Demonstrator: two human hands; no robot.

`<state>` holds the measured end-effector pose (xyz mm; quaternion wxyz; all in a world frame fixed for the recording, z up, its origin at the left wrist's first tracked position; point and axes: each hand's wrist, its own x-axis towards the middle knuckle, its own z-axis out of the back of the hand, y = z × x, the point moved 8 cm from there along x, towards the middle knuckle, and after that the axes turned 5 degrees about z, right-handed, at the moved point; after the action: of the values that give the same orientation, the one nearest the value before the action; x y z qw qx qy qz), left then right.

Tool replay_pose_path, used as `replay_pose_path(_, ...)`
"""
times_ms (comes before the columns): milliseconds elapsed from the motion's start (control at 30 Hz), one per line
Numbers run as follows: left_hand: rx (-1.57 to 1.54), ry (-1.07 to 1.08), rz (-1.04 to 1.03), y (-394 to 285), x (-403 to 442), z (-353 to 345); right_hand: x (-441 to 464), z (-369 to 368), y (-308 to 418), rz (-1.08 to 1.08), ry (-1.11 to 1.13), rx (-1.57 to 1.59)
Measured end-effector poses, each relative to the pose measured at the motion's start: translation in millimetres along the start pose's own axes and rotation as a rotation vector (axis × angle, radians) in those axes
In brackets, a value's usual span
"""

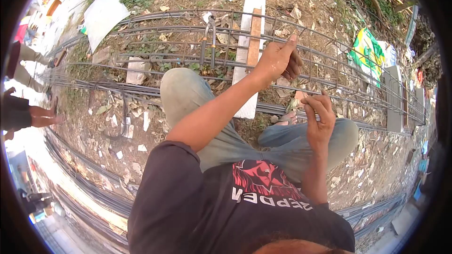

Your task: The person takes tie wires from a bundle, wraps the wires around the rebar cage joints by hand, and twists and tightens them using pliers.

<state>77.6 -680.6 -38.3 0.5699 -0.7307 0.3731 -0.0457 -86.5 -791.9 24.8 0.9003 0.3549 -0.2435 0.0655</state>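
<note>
My left hand (278,61) is over the steel rebar cage (325,59), thumb up and fingers curled in. What those fingers hold, if anything, is too small to make out. Lower and to the right, my right hand (321,115) is raised near my knee, its thumb and fingertips bent together in a pinch. Whatever is in that pinch cannot be seen clearly. A pair of pincers (208,42) with dark handles rests on the cage bars, left of my left hand. Beneath the cage lies a white board (245,106) with a brown wood strip (254,37) on it.
Long rebar bundles (141,89) run across the littered ground. A white sheet (104,16) lies upper left, and a green-yellow bag (368,55) lies right. Grey blocks (393,99) stand at the cage's right end. Another person's hand (44,115) shows at left.
</note>
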Motion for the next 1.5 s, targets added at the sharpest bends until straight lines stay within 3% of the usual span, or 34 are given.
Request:
replay_pose_path(167, -0.083, 0.09, 0.17, 37.1, 0.9, -23.3, 14.3, 37.1, 23.0, 0.016, 0.192, 0.426)
replay_pose_path(300, -0.017, 0.406, 0.075, 35.4, -15.3, -64.1, -0.6, 3.0, 17.2, -0.104, 0.248, 0.912)
replay_pose_path(333, 0.053, 0.389, 0.053, 31.0, -14.5, -62.0, -9.2, -9.3, 12.0, -0.152, 0.248, 1.036)
replay_pose_path(433, 0.926, 0.229, -0.48, -8.2, -27.0, -53.5, -18.3, -6.9, -19.0, -0.194, -0.127, 1.332)
replay_pose_path(467, 0.957, 0.268, -0.4, -6.0, -30.6, -52.2, -21.5, -0.2, -31.6, -0.235, -0.236, 1.414)
replay_pose_path(567, 0.881, 0.516, -0.301, -0.3, -40.0, -64.8, -23.2, 26.6, -62.0, -0.358, -0.383, 1.4)
replay_pose_path(733, 0.974, 0.435, -0.416, -18.9, -43.6, -62.3, -38.0, 26.8, -92.4, -0.548, -0.541, 1.218)
replay_pose_path(833, 0.841, 0.72, -0.37, -21.8, -59.1, -68.2, -46.3, 2.2, -95.5, -0.679, -0.579, 1.302)
replay_pose_path(867, 0.826, 0.74, -0.363, -24.1, -63.5, -68.5, -42.5, -3.9, -90.7, -0.736, -0.5, 1.232)
replay_pose_path(933, 1.054, 0.537, -0.338, -25.3, -62.5, -57.8, -39.5, -10.8, -81.3, -0.852, -0.354, 1.089)
replay_pose_path(1033, 1.384, 0.254, -0.33, -25.1, -52.6, -37.9, -40.8, 6.3, -77.3, -0.757, 0.212, 0.105)
replay_pose_path(1100, 1.549, 0.232, -0.248, -4.0, -39.3, -22.0, -29.8, 18.5, -45.0, -0.64, 0.073, 0.009)
replay_pose_path(1167, 1.482, 0.399, -0.275, -2.1, -45.2, -30.5, 5.4, 33.5, 14.8, -0.114, -0.151, -0.133)
replay_pose_path(1267, 1.27, 0.496, -0.26, -18.5, -52.7, -47.6, 29.1, 15.1, 30.8, 0.075, -0.042, -0.244)
replay_pose_path(1367, 1.235, 0.381, -0.212, -38.4, -49.2, -36.2, 17.2, -5.1, -0.8, -0.161, 0.089, 0.104)
replay_pose_path(1433, 1.26, 0.269, -0.191, -57.3, -55.7, -28.5, 7.8, -14.2, -7.4, -0.137, 0.101, 0.145)
replay_pose_path(1467, 1.104, 0.275, -0.045, -48.8, -50.5, -19.0, -0.1, -23.8, -18.9, -0.141, 0.086, 0.203)
replay_pose_path(1500, 1.052, 0.305, -0.048, -45.1, -49.4, -17.5, -7.5, -28.7, -27.1, -0.144, 0.069, 0.26)
